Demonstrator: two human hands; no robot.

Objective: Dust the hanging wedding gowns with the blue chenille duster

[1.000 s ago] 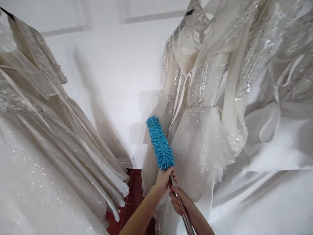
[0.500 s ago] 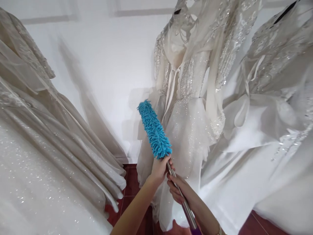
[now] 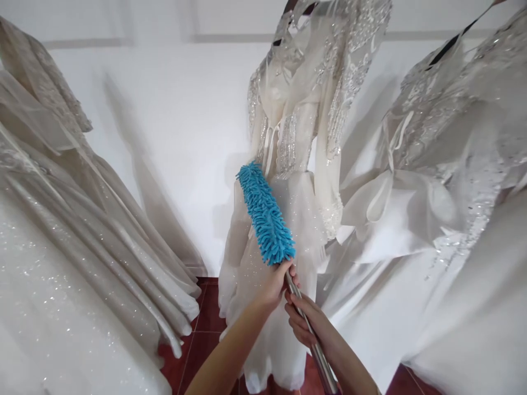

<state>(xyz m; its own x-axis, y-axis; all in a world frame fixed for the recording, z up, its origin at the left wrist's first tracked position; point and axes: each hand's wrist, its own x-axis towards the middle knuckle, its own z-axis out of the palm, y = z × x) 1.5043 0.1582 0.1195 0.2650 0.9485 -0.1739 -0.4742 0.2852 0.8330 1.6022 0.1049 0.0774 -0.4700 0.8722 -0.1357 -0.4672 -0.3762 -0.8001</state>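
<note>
A blue fluffy duster [image 3: 267, 216] with a metal handle slants up and to the left in front of me. My left hand [image 3: 276, 285] is wrapped round the handle just below the blue head. Lower down, my right hand [image 3: 307, 321] grips the same handle. Behind the duster hangs a white beaded wedding dress [image 3: 294, 203] with long sleeves. The duster's head overlaps its waist and skirt; I cannot tell whether it touches the cloth.
A glittery white gown [image 3: 82, 285] spreads across the left side. On the right, another white dress [image 3: 415, 203] hangs with its satin skirt spread out. A white wall [image 3: 177, 109] stands behind, above a dark red tiled floor [image 3: 209, 312].
The middle and right dresses have shifted left in my view, and the middle one looks narrower. The duster and both hands sit slightly farther right, with the grip kept.
</note>
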